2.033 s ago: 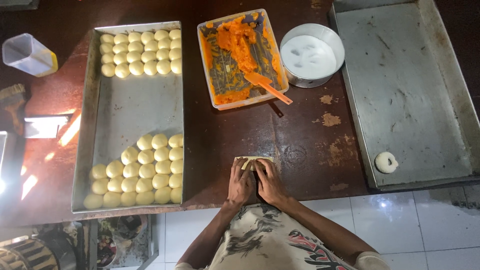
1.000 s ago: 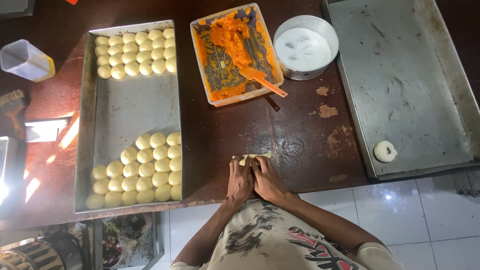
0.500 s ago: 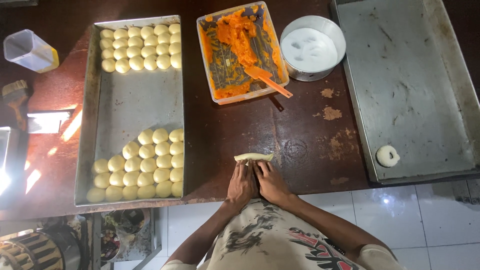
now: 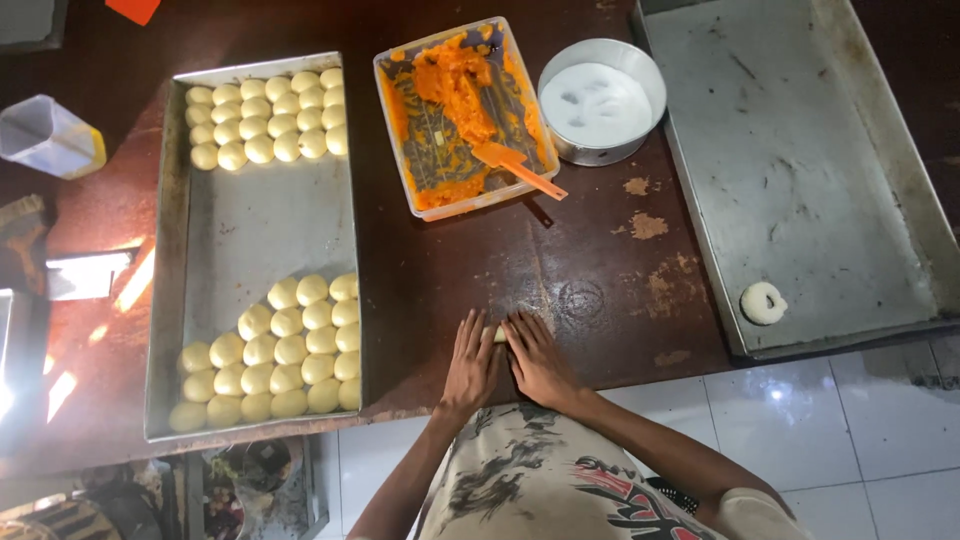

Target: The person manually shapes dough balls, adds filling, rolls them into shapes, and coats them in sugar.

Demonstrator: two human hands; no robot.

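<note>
Dough piece [image 4: 497,333] lay at the table's near edge, pressed flat under both hands' fingers [image 4: 478,345]; many balls [image 4: 290,345] awaited, one finished piece [image 4: 763,302] trayed.

Under my hands the pale yellow dough piece [image 4: 498,333] lies on the dark reddish-brown table [image 4: 590,260]. My dough balls [image 4: 290,350] are creamy yellow in a grey metal tray [image 4: 265,225]. The filling [image 4: 455,85] is bright orange; the round tin [image 4: 602,102] holds white flour.

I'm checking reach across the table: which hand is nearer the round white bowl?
Right. The right hand lies below the white bowl, slightly leftward; the left hand lies beside it, further left, both pressing on the dough piece.
</note>
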